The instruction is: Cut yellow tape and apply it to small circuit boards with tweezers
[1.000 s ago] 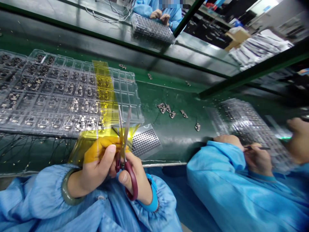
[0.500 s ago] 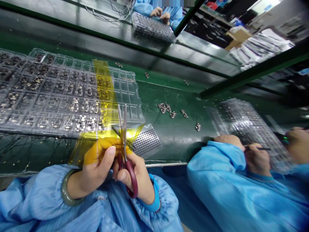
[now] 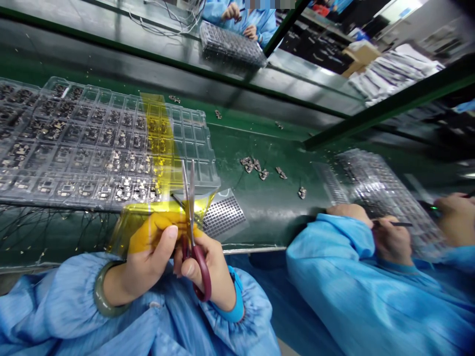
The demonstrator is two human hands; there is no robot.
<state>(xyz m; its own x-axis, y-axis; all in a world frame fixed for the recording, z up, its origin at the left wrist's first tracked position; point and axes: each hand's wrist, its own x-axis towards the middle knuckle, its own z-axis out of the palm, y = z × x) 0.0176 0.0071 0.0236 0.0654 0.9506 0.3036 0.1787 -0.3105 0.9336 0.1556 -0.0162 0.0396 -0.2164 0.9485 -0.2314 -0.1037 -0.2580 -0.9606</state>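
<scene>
My right hand (image 3: 208, 254) grips a pair of scissors (image 3: 201, 274) by the dark red handles, blades slightly parted and pointing away from me. My left hand (image 3: 154, 242) is closed on a sheet of yellow see-through film (image 3: 120, 230), whose folds lie over its fingers and up to the blades. A yellow film strip (image 3: 159, 128) runs from there across a clear plastic tray (image 3: 191, 141). Small circuit boards (image 3: 109, 136) fill many of the tray's pockets; the right columns hold none. Beside the scissors lies a sheet of dark rectangular stickers (image 3: 224, 215).
Several loose small parts (image 3: 254, 164) are scattered on the green bench (image 3: 267, 207). At right, a co-worker's sleeve (image 3: 334, 282) and hands are near another clear tray (image 3: 386, 198). A green metal frame (image 3: 393, 94) crosses above. Thin black wires (image 3: 55, 225) hang below the tray's left edge.
My hands, the scissors and the film keep nearly the same position. The view has shifted slightly, and the hands of the person across the bench have moved apart.
</scene>
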